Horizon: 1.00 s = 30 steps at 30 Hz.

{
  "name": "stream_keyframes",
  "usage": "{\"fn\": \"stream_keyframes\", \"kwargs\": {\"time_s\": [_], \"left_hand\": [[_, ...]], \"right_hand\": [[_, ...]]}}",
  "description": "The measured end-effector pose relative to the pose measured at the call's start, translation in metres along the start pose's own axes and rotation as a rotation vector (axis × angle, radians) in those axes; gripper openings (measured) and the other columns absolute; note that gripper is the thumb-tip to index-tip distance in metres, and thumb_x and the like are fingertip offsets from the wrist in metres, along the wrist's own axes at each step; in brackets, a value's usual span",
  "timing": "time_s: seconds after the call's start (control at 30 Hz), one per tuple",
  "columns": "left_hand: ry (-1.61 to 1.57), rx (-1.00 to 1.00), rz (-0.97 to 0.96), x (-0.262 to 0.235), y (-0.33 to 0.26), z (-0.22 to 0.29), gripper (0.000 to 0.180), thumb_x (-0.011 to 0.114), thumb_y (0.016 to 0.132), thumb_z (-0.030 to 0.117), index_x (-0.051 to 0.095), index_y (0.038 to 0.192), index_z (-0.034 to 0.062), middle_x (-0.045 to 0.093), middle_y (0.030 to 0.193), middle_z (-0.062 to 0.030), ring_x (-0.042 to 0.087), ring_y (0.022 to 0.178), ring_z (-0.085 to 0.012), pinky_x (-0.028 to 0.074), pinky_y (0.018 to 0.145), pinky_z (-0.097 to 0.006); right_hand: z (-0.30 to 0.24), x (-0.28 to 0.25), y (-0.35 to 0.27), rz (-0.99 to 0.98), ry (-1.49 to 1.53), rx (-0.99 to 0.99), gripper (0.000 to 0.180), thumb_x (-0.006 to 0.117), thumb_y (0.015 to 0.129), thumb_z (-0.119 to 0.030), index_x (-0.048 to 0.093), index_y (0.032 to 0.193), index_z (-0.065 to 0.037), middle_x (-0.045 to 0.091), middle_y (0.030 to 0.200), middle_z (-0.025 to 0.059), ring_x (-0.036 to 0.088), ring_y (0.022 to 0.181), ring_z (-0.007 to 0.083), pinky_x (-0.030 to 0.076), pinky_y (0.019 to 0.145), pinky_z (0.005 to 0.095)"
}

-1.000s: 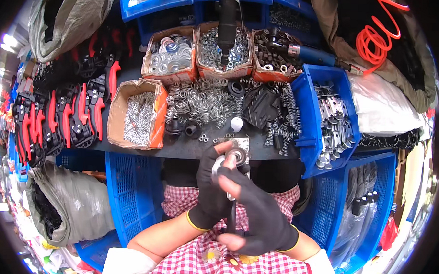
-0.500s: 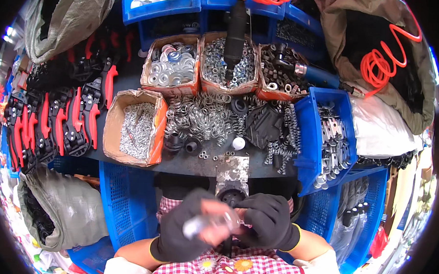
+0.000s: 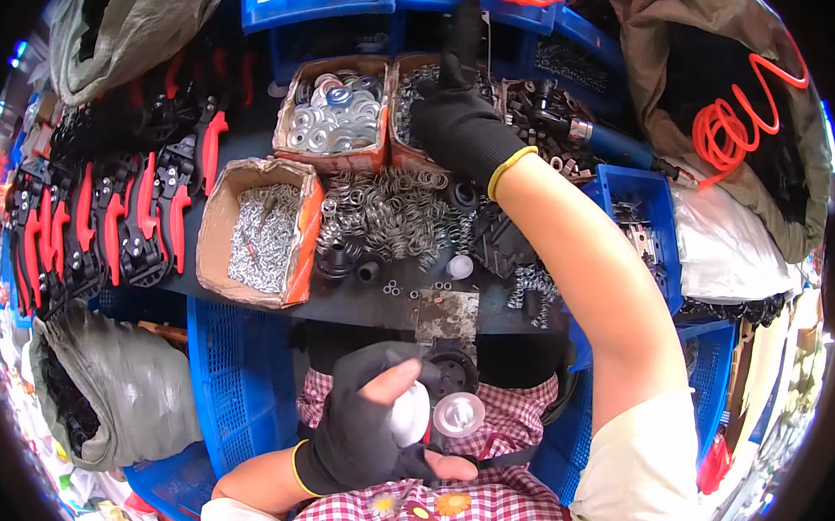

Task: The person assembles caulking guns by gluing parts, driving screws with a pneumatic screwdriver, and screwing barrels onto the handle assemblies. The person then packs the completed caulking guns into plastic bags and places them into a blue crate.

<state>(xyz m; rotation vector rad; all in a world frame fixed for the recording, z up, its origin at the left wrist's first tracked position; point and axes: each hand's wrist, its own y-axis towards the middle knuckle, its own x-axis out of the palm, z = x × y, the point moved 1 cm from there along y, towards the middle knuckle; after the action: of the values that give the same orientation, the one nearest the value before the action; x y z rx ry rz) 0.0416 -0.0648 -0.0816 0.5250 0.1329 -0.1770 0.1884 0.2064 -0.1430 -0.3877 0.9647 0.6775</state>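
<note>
- Since half a second ago, right hand point(image 3: 461, 123) has left the lap, reaching far to the cardboard box of small metal rings point(image 3: 415, 111); finger state hidden.
- Left hand point(image 3: 373, 426), near, curls around a small white-and-clear plastic cylinder point(image 3: 429, 415).
- Cylinder looks light, stiff, slippery; hold its sides. Clear end points right, long axis left-right.

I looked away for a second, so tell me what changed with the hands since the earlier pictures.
The right hand left the small part it was working on near the lap and reached up and away to the middle cardboard box of metal pieces. The left hand stayed low over the checked apron, now alone holding the white piece with the clear round cap. Boxes, springs and red-handled tools stayed put.
</note>
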Motion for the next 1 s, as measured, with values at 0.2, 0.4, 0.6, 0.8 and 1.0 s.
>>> {"fn": "stream_keyframes", "kwargs": {"time_s": [0.2, 0.4, 0.6, 0.8, 1.0], "left_hand": [[0.191, 0.477, -0.227, 0.023, 0.015, -0.007, 0.046, 0.078, 0.077, 0.044, 0.066, 0.103, 0.0081, 0.057, 0.107, -0.012, 0.063, 0.088, -0.0333, 0.056, 0.069, -0.043], [0.09, 0.261, -0.447, -0.007, 0.002, -0.032, 0.051, 0.07, 0.085, 0.042, 0.057, 0.116, 0.0038, 0.057, 0.112, -0.0151, 0.056, 0.103, -0.0358, 0.048, 0.091, -0.047], [-0.234, -0.009, -0.156, 0.021, -0.034, -0.034, 0.086, 0.069, 0.088, 0.042, 0.027, 0.145, -0.0069, 0.053, 0.117, -0.0191, 0.058, 0.1, -0.0302, 0.044, 0.097, -0.045], [0.154, 0.204, -0.171, 0.015, -0.021, -0.021, 0.083, 0.072, 0.085, 0.032, 0.028, 0.144, -0.0055, 0.056, 0.115, -0.0175, 0.058, 0.099, -0.031, 0.045, 0.094, -0.046], [-0.163, -0.094, -0.015, 0.04, -0.071, -0.047, 0.09, 0.082, 0.075, 0.027, 0.029, 0.144, 0.0016, 0.057, 0.116, -0.0164, 0.058, 0.104, -0.0317, 0.047, 0.092, -0.044]], "right_hand": [[0.007, -0.012, -0.016, 0.097, 0.176, 0.04, 0.007, 0.064, 0.076, -0.013, 0.068, 0.074, -0.008, 0.064, 0.081, 0.0078, 0.064, 0.09, 0.024, 0.038, 0.101, 0.036], [-0.012, -0.119, -0.108, 0.657, 1.079, 0.103, 0.011, 0.074, 0.072, -0.008, 0.064, 0.076, -0.006, 0.06, 0.073, 0.0053, 0.063, 0.07, 0.0256, 0.052, 0.065, 0.0349], [-0.048, -0.162, -0.217, 0.501, 1.095, -0.271, 0.027, 0.074, 0.061, -0.019, 0.065, 0.084, -0.009, 0.059, 0.085, 0.0039, 0.061, 0.074, 0.0233, 0.05, 0.062, 0.0344], [-0.058, -0.15, -0.221, 0.639, 0.888, -0.384, 0.036, 0.069, 0.059, -0.025, 0.065, 0.09, -0.007, 0.059, 0.097, 0.0063, 0.061, 0.081, 0.0229, 0.051, 0.063, 0.0341], [-0.07, -0.159, -0.218, 0.582, 1.327, -0.05, 0.033, 0.067, 0.085, -0.029, 0.061, 0.105, -0.004, 0.064, 0.107, 0.0201, 0.064, 0.089, 0.0366, 0.053, 0.074, 0.0438]]}}
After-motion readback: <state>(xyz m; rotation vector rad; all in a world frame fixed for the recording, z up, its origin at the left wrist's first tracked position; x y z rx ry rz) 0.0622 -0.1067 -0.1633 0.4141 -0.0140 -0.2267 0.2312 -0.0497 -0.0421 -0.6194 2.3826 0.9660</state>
